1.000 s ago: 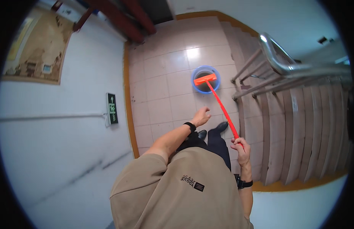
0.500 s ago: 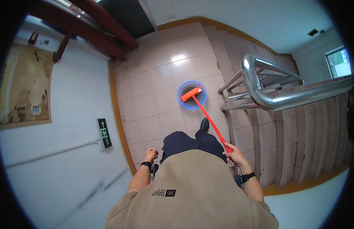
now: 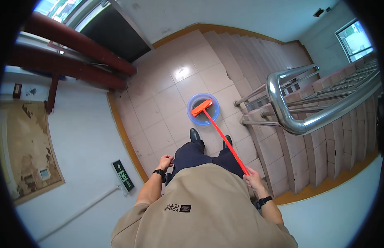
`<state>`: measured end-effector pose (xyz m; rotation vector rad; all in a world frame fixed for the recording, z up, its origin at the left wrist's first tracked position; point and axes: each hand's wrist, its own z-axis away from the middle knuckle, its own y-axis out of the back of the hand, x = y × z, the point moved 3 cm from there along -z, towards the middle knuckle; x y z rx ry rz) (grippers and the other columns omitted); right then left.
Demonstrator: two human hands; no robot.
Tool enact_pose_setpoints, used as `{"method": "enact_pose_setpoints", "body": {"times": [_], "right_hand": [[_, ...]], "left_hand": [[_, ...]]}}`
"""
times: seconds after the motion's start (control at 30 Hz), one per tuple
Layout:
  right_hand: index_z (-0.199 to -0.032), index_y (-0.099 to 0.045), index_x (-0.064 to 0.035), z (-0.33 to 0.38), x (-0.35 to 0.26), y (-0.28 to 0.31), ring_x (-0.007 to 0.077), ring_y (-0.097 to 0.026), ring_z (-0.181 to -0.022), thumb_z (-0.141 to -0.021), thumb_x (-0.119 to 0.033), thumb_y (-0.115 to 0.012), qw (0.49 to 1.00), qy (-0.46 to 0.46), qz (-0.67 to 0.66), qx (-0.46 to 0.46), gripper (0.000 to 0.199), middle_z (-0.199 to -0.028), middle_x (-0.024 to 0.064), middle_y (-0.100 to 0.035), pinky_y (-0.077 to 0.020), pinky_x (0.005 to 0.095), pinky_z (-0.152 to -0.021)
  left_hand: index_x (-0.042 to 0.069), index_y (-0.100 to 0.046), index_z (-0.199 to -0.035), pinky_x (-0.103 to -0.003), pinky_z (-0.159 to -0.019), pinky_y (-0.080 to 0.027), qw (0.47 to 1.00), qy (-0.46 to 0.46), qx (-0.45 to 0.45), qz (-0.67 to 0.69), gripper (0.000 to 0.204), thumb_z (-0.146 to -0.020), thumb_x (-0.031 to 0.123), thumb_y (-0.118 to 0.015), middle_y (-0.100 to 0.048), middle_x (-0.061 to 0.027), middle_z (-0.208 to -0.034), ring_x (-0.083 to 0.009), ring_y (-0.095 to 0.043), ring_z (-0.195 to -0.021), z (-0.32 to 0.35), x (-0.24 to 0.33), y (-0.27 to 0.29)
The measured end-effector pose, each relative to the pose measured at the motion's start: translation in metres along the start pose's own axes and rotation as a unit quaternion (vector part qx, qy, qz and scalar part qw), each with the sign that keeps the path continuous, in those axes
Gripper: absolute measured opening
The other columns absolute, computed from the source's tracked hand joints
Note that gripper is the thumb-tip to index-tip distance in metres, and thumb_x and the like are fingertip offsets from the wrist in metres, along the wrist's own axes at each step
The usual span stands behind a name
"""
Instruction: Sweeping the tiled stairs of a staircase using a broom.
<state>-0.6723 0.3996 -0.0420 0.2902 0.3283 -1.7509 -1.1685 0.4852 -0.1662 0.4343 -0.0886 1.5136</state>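
Observation:
My right hand (image 3: 253, 178) is closed around the end of the red handle of a mop (image 3: 222, 134). The handle slants away from me to a flat orange head (image 3: 201, 107), which lies over the mouth of a round blue bucket (image 3: 190, 115). Murky grey-brown liquid appears to show inside the bucket. Beside my left thigh hangs my left hand (image 3: 165, 162), its fingers curled with nothing visible in them. Both wrists wear black bands.
My dark shoes (image 3: 195, 134) stand on the tiled landing (image 3: 159, 111), just short of the bucket. Stairs (image 3: 301, 165) and a steel handrail (image 3: 299, 126) are on the right. A white wall (image 3: 82, 153) with a green exit sign (image 3: 123, 175) runs along the left; dark red pipes (image 3: 82, 47) cross the far left.
My left shoe has come into view near the bucket, and I stand closer to it. The view has turned slightly. The mop head stays over the bucket, my right hand still on the handle.

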Motion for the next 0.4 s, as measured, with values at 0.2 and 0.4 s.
{"method": "enact_pose_setpoints", "body": {"times": [0.2, 0.4], "right_hand": [[-0.148, -0.040, -0.0094, -0.021, -0.004, -0.073, 0.0040, -0.036, -0.042, -0.084, 0.007, -0.056, 0.996, 0.043, -0.072, -0.011, 0.067, -0.063, -0.0057, -0.045, -0.0258, 0.0228, -0.036], [-0.148, -0.039, -0.0080, -0.048, -0.043, -0.101, 0.0045, -0.036, -0.042, -0.084, 0.006, -0.057, 0.995, 0.060, -0.075, -0.013, 0.068, -0.067, -0.0053, -0.047, -0.0253, 0.0229, -0.035]], "left_hand": [[0.008, -0.058, -0.093, -0.024, -0.058, -0.047, 0.993, -0.115, -0.020, 0.031, 0.005, -0.093, 0.014, -0.059, -0.064, -0.0033, -0.081, -0.0109, -0.059, -0.070, -0.035, 0.104, 0.064], [0.007, -0.059, -0.097, -0.025, -0.061, -0.050, 0.988, -0.148, -0.026, 0.038, 0.008, -0.093, 0.014, -0.060, -0.065, -0.0046, -0.084, -0.0121, -0.062, -0.072, -0.040, 0.164, 0.079]]}}
